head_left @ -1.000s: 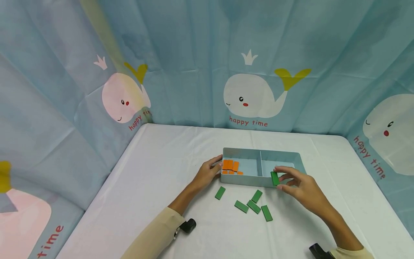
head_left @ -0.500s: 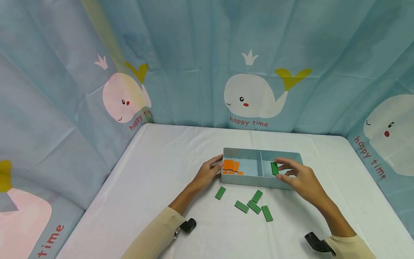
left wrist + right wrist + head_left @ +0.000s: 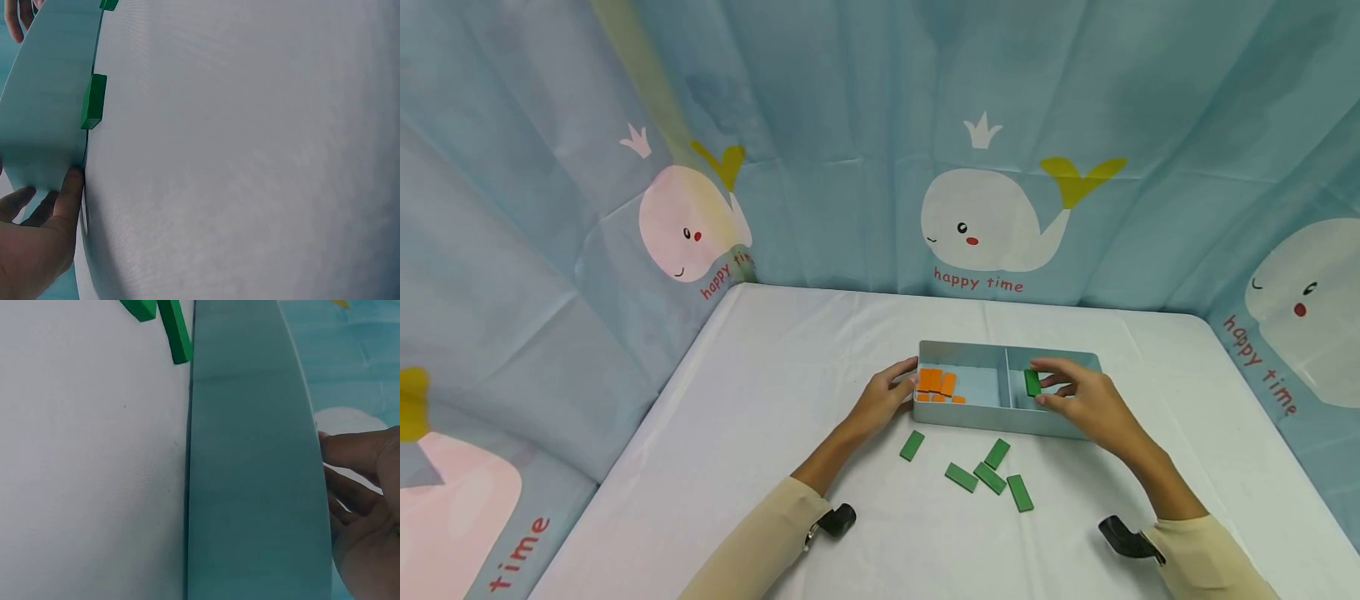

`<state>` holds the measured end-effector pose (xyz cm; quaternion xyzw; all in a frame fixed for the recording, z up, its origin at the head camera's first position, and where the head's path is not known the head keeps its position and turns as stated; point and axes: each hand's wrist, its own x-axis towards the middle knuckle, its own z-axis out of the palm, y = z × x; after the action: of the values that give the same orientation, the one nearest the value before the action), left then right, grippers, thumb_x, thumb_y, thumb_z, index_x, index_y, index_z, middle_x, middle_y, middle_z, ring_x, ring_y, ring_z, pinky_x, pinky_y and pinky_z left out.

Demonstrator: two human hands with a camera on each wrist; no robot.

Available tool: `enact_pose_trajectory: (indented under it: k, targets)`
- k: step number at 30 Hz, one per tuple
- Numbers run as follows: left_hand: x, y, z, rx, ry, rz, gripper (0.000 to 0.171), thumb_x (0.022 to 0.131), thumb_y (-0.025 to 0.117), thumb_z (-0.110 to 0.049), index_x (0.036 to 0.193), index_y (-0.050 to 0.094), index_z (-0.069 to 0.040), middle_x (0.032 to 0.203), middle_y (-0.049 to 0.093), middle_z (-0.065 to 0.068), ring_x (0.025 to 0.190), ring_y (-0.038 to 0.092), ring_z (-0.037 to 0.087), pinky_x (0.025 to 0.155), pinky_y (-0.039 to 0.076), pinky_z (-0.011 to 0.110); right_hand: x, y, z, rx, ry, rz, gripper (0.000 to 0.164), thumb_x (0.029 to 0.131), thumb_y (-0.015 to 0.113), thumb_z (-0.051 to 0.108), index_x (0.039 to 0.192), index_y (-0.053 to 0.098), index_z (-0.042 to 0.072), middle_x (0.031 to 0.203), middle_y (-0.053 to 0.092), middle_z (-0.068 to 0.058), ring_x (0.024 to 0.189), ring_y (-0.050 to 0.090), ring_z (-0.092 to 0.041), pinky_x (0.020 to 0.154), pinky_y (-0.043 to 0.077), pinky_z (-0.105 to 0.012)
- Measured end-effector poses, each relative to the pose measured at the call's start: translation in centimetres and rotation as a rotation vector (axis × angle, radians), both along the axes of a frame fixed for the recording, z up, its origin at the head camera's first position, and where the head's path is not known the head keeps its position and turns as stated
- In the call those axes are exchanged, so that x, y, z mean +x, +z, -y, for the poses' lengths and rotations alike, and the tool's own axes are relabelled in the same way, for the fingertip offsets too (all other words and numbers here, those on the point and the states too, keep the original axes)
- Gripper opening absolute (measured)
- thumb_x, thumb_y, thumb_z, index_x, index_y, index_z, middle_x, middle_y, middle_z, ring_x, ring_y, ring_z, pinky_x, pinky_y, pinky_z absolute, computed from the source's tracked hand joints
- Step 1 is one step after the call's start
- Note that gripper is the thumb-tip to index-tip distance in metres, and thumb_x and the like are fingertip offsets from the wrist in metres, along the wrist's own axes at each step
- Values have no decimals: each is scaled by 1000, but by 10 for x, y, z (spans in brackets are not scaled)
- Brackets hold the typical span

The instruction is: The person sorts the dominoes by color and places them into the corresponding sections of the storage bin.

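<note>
Head view high and wide, facing forward and down across the white cloth-covered desk (image 3: 805, 367), both wrist views close, turned sideways, sharing the near side of the pale-blue rectangular divided box (image 3: 992, 418)

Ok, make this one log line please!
left hand: touches blue-grey rectangular box; right hand: pinches green rectangular tile at right compartment; left compartment: orange rectangular tiles; white tablecloth: five green tiles

Creased blue curtains (image 3: 850, 108), cartoon whales (image 3: 981, 221), red "happy time" lettering (image 3: 978, 280), white cloth-covered table (image 3: 797, 358)
</note>
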<state>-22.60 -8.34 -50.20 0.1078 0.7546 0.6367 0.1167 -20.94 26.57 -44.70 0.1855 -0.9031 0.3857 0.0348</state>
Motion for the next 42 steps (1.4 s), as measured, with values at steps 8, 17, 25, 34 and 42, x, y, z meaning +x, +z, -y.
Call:
enact_pose_trajectory:
  k: [8,17,25,34,42]
  targets:
    - [0,0,0,-14,5,-12,56,114,51,-25,165,38,-7,171,35,8,156,38,32,122,43,51,-14,-4,1,5,38,58,50,95,78,2,143,63,4,135,70,-19,109,74,-37,79,65,-29]
    - [0,0,-1,-9,0,-11,55,115,50,-24,165,37,-7,172,34,10,156,38,34,121,44,50,-22,-5,5,31,41,94,51,93,79,0,141,64,1,133,71,-21,111,74,-38,78,66,-34]
    - [1,0,-1,-28,17,0,54,114,50,-26,165,38,-10,172,35,7,156,39,32,121,45,49,-28,-8,9,46,56,130,53,91,79,-4,142,63,0,133,70,-22,110,73,-37,81,65,-40]
    - [1,1,-1,-1,15,4,55,114,49,-24,165,37,-7,171,35,9,154,41,34,118,47,50,-36,-11,14,96,59,153,52,92,77,-4,142,62,-2,134,69,-25,102,74,-31,75,61,-37]
    - [0,0,-1,36,-3,16,56,115,50,-23,166,34,-6,173,32,11,154,41,35,118,47,49,-42,-11,17,90,69,179,53,93,75,-6,144,60,-5,137,66,-28,101,74,-31,71,61,-31]
